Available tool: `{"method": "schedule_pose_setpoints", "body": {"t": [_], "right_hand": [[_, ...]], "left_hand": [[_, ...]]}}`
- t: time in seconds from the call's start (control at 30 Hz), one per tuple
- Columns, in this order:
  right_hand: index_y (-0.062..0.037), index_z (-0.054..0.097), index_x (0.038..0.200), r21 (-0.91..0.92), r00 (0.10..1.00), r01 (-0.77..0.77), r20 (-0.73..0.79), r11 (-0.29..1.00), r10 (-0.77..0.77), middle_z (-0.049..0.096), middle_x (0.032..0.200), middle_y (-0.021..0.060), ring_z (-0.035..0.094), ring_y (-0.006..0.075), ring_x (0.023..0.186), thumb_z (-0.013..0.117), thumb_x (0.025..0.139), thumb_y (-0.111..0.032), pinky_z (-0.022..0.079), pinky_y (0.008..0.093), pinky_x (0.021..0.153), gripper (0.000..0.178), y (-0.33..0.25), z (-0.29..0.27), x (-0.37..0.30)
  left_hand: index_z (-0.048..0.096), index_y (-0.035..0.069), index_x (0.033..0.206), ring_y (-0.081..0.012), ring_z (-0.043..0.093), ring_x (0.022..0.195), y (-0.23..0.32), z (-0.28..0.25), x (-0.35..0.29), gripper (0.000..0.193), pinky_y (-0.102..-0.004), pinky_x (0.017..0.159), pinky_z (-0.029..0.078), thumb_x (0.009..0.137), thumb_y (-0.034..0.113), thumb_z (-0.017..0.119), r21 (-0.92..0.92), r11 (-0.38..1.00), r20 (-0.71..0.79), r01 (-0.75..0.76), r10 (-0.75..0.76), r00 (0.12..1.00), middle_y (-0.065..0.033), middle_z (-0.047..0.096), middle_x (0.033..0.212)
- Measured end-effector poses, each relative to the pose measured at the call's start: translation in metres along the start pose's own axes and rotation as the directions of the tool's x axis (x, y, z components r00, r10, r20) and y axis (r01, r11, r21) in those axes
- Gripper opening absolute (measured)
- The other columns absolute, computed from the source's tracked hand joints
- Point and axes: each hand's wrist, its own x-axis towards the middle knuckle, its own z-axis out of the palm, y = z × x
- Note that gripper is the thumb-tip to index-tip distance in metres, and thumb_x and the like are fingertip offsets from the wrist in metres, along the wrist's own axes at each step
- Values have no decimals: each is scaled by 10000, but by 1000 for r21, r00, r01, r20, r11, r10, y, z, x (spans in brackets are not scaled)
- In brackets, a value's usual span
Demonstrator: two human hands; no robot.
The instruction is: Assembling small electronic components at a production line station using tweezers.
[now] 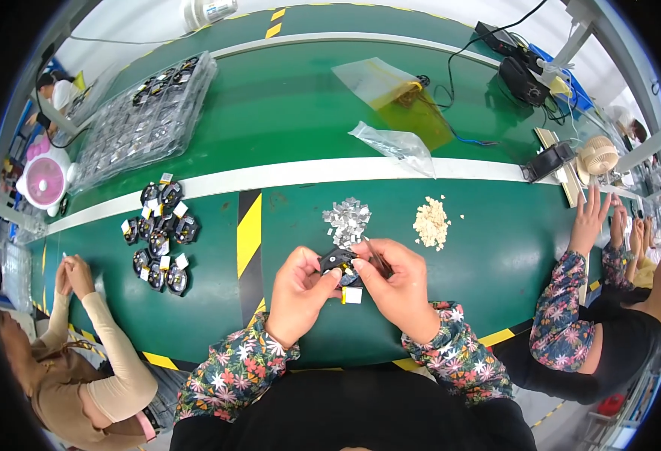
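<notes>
My left hand [302, 289] is closed around a small black plastic housing [335, 260] with electronics inside. A white, battery-like pouch [352, 295] with a yellow edge hangs from its lower side. My right hand [398, 286] holds slim dark tweezers [378, 259], and its thumb and fingertips meet the housing from the right. The fingers hide part of the housing and the tweezers' tips. Just beyond my hands lies a heap of small silvery metal pieces [347, 219]. To its right is a pile of small cream-coloured pieces [431, 223].
Several similar black housings with white pouches [159, 242] are grouped on the left. Behind them stands a clear compartment tray [146, 113]. Plastic bags [396, 146] lie across the white strip, and a pink-and-white fan [45, 180] stands far left. People sit on both sides.
</notes>
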Motion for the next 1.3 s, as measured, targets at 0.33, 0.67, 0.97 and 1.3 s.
{"method": "schedule_pose_setpoints", "body": {"t": [0.33,0.67,0.97,1.3], "right_hand": [[9,610,943,26,995,98,6,995,-98,596,776,63,539,78,629,620,799,-10,426,211,520,146,5,0,3],[21,585,937,-33,985,171,8,985,-171,601,773,116,606,184,661,597,795,-7,471,276,564,145,1,-10,3],[-4,621,928,-332,976,87,-159,939,-146,635,850,79,612,147,733,570,828,-21,501,268,662,113,-13,-60,13],[-19,614,1017,-773,797,-134,-456,620,-397,581,1028,61,556,119,834,557,831,16,405,194,546,198,30,-239,-36]], "left_hand": [[416,72,864,-48,534,724,-1,-1,-3,165,-178,589,489,844,-18,553,108,993,-44,-55,60,997,-8,526,839],[405,81,845,-32,509,695,-1,10,-1,135,-164,570,471,874,19,521,167,983,-59,-75,85,995,2,522,827],[422,8,1223,-177,578,988,11,1,-8,415,-290,821,481,840,37,580,285,939,121,-191,163,979,-116,565,1061],[517,58,1183,-393,345,1238,71,-128,23,487,-472,1016,290,749,222,665,972,-234,178,-29,646,743,-193,401,1317]]}}
